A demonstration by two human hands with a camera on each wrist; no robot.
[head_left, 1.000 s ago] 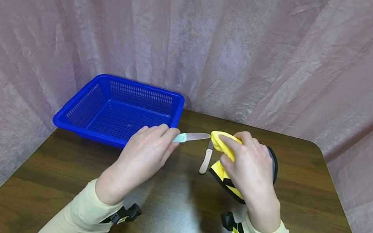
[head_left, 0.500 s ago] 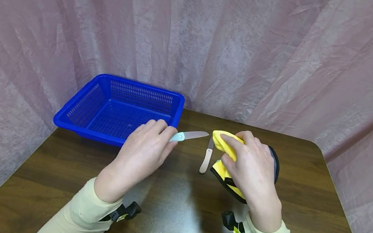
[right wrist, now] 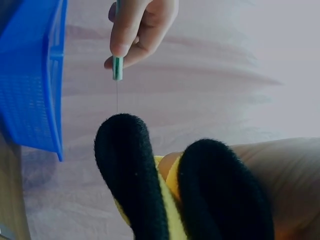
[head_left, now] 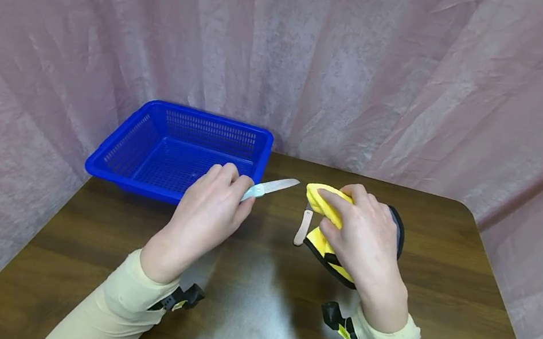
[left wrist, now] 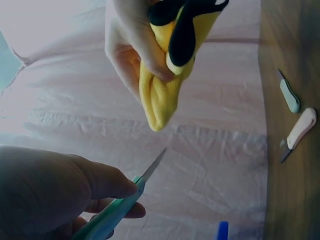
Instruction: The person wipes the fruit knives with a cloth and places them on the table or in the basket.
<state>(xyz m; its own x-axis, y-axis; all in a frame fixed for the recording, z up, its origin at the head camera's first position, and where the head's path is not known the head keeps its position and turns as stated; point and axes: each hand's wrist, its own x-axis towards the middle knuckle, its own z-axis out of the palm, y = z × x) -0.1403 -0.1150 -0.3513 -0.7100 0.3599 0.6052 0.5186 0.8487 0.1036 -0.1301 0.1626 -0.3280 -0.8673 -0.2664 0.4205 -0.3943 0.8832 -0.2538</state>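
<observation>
Head view: left hand (head_left: 209,207) wrapped round mint-handled knife (head_left: 269,186), blade aimed at yellow cloth (head_left: 321,200) bunched in right hand (head_left: 360,243), gap btwn. Knife prob light, stiff, sharp, so grip handle only; cloth soft, grab anywhere.

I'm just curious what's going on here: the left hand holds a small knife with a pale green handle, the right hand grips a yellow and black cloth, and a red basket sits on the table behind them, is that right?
Nearly. The basket is blue, not red, as the head view shows. The rest holds: the left hand holds the small knife with the pale green handle, and the right hand grips the yellow and black cloth.
</observation>
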